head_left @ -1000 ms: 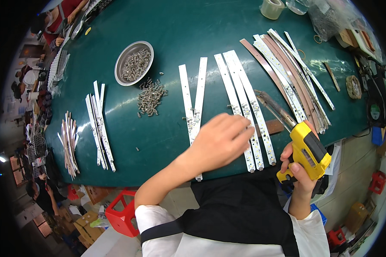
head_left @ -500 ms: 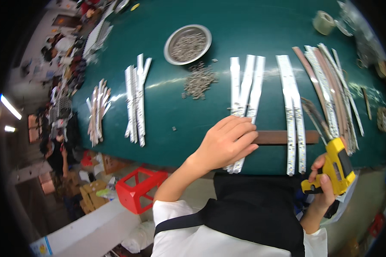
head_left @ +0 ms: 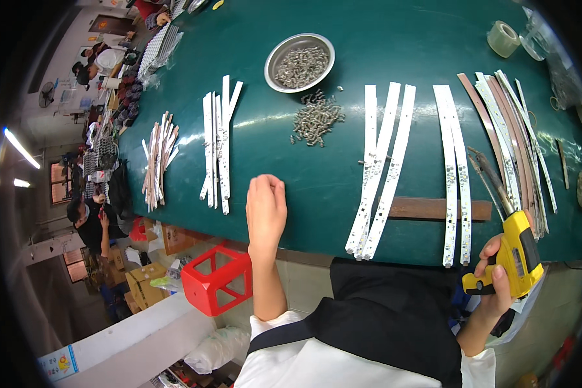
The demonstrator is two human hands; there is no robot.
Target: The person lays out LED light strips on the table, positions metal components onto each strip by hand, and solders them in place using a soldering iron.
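Note:
My right hand (head_left: pixel 498 275) grips a yellow and black soldering gun (head_left: pixel 518 255), its long metal tip (head_left: pixel 488 171) pointing up and left beside the circuit strips. My left hand (head_left: pixel 267 210) is low over the table left of centre, its fingers bent and pressed together; whatever they may hold is hidden. Three white LED circuit strips (head_left: pixel 385 171) lie fanned out in the middle, partly overlapping. To their right, two more white strips (head_left: pixel 458 174) cross a brown bar (head_left: pixel 423 208). Small metal parts (head_left: pixel 317 119) form a loose heap in front of a steel bowl (head_left: pixel 326 72) holding more of them.
Bundles of strips lie at left (head_left: pixel 218 149) and far left (head_left: pixel 159 161), with a larger bundle (head_left: pixel 514 149) at right. A tape roll (head_left: pixel 503 39) stands far right. A red stool (head_left: pixel 218 278) is beyond the near table edge. Other people (head_left: pixel 94 223) are at left.
My left hand has left the middle strips and moved left, over the spot where a small loose part lay. The right hand still holds the soldering gun. The view has shifted slightly.

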